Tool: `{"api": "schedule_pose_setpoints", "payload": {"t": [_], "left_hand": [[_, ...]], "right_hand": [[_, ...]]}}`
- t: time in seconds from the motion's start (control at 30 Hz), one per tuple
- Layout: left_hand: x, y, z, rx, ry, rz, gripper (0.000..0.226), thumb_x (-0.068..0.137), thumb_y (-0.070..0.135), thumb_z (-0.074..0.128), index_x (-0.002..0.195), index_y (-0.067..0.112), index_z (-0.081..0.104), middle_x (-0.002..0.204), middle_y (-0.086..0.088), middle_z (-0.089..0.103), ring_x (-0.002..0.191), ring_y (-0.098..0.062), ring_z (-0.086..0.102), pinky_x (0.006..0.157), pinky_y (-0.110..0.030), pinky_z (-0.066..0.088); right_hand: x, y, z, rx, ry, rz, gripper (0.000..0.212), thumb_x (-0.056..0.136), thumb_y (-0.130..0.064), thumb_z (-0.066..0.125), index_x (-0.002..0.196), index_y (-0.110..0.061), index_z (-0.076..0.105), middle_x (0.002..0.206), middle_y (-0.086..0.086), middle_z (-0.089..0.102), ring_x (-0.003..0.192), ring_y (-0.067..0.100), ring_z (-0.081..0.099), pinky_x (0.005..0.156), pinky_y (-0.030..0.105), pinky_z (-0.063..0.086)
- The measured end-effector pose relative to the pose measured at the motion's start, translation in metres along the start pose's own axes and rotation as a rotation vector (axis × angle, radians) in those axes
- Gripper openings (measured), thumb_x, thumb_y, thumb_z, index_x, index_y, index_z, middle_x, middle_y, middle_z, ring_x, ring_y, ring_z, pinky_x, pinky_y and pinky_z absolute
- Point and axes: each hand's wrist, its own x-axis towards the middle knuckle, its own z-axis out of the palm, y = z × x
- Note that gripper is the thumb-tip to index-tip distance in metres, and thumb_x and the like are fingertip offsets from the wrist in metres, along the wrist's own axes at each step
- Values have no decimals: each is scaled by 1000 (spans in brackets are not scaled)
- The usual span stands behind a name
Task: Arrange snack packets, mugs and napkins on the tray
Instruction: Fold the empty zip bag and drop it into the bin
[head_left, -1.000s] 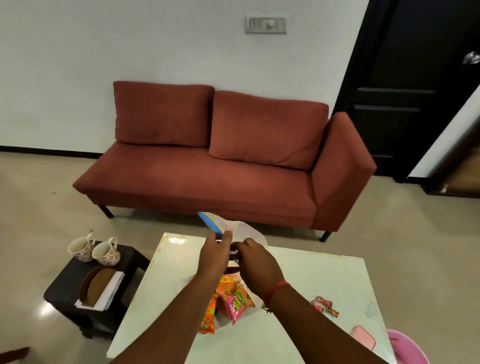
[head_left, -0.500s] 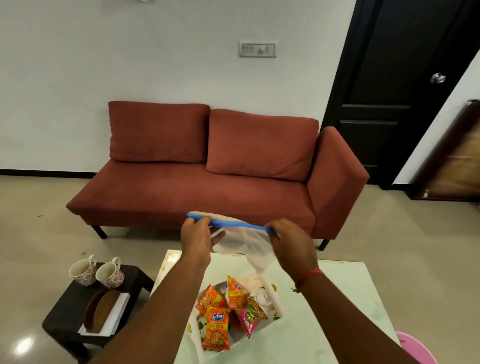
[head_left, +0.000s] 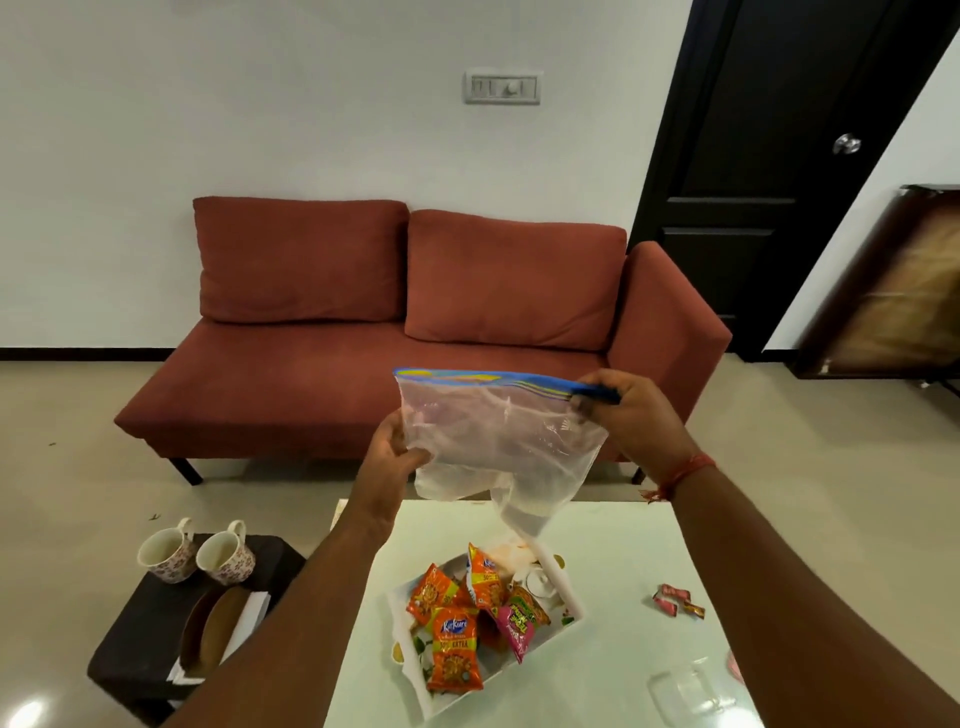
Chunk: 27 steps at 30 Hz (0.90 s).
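On the stool (head_left: 156, 623) at far left we see two mugs (head_left: 197, 556). Above the table (head_left: 613, 649) our left hand (head_left: 389, 449) pinches the bag's (head_left: 498, 441) side, our right hand (head_left: 631, 415) its blue top. Packets (head_left: 457, 618) fill the tray (head_left: 569, 587) near the table's left edge.

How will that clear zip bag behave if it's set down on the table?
The zip bag looks floppy: its lower corner droops and crumples below both hands. Probably very light, since it appears empty. It would likely collapse flat rather than stand.
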Motion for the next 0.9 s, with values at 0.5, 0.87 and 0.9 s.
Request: {"api": "schedule_pose_setpoints", "payload": {"t": [0.5,0.87,0.9], "left_hand": [[8,19,99,52,310,59,18,98,29,56,85,16,59,74,0,62,66,-12,58,65,-36,56],[-6,40,127,170,416,205,22,99,29,53,122,28,50,91,10,64,69,-1,64,58,-17,51],[-9,42,128,114,355,218,30,98,28,56,127,31,48,93,12,65,72,0,65,65,-20,53]], "right_hand": [[-29,43,-30,421,55,308,21,93,-20,63,109,-7,63,98,9,73,86,20,67,70,37,55],[-5,64,-82,93,297,116,26,92,-11,63,115,-20,58,92,3,71,80,16,69,79,37,58],[-4,64,-85,113,280,90,35,91,-10,63,122,-25,55,93,1,70,81,12,68,80,34,58]]}}
